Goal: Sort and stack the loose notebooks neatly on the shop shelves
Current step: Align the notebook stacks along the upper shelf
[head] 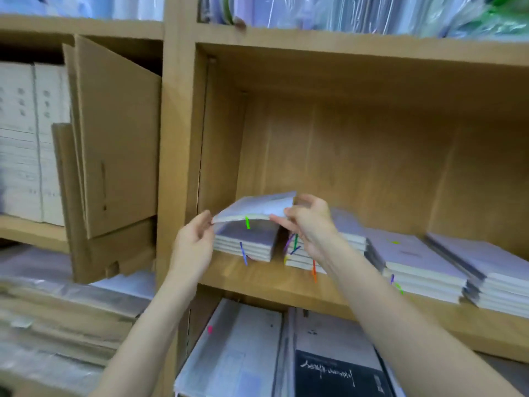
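My left hand (pixel 194 239) and right hand (pixel 310 222) each pinch one end of thin lavender softcover notebook (pixel 257 206), long axis left-right, hovering directly above leftmost lavender notebook stack (pixel 246 242) on wooden shelf (pixel 272 279); I judge lowering squarely next.

The shelf (pixel 286 285) at centre frame is light wood with a smooth, faintly satin grain. The notebooks (pixel 415 262) stacked on it have matt lavender covers and cream paper edges, while at left a cardboard box (pixel 114 138) shows dull brown board. Along the top edge, glossy plastic wrapping (pixel 372 12) catches the light.
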Action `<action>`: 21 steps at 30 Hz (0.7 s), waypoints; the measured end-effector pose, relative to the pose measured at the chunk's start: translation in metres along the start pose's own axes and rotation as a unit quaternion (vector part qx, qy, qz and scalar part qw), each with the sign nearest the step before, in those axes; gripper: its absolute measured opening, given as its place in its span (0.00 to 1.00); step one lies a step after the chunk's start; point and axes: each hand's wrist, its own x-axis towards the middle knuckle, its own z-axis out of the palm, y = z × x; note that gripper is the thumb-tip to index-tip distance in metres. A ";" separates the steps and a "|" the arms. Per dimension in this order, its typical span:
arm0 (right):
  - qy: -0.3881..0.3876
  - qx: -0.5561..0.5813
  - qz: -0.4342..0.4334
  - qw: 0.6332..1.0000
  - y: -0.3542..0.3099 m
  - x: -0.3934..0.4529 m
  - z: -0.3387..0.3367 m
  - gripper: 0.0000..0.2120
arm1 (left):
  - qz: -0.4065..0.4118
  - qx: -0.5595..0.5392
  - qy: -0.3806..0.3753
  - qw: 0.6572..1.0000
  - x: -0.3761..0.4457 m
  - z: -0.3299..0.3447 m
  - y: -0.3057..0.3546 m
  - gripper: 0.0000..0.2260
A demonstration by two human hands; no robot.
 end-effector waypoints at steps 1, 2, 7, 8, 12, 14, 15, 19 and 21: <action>0.017 -0.044 -0.013 0.999 0.009 0.008 0.014 0.28 | 0.019 0.068 -0.004 0.998 -0.003 0.000 -0.009 0.18; 0.032 -0.104 -0.025 0.994 0.017 0.014 0.023 0.29 | 0.035 0.126 -0.013 0.991 -0.007 0.000 -0.016 0.18; 0.044 -0.351 -0.002 0.935 0.039 0.033 0.029 0.18 | 0.085 0.351 -0.089 0.928 -0.013 0.012 -0.038 0.22; 0.029 -0.404 -0.002 0.914 0.041 0.033 0.028 0.13 | 0.094 0.383 -0.098 0.914 -0.010 0.015 -0.041 0.23; -0.037 -0.535 -0.013 0.844 0.050 0.032 0.031 0.16 | 0.113 0.436 -0.098 0.887 -0.005 0.026 -0.050 0.24; -0.042 -0.577 -0.015 0.815 0.054 0.033 0.034 0.17 | 0.113 0.437 -0.099 0.887 -0.003 0.028 -0.052 0.24; -0.039 -0.589 -0.018 0.807 0.055 0.034 0.034 0.17 | 0.113 0.438 -0.100 0.886 -0.003 0.029 -0.053 0.25; -0.035 -0.588 -0.042 0.807 0.059 0.032 0.024 0.19 | 0.103 0.443 -0.096 0.885 -0.002 0.031 -0.056 0.26; -0.032 -0.587 -0.051 0.808 0.061 0.031 0.022 0.19 | 0.094 0.446 -0.093 0.885 -0.003 0.032 -0.055 0.26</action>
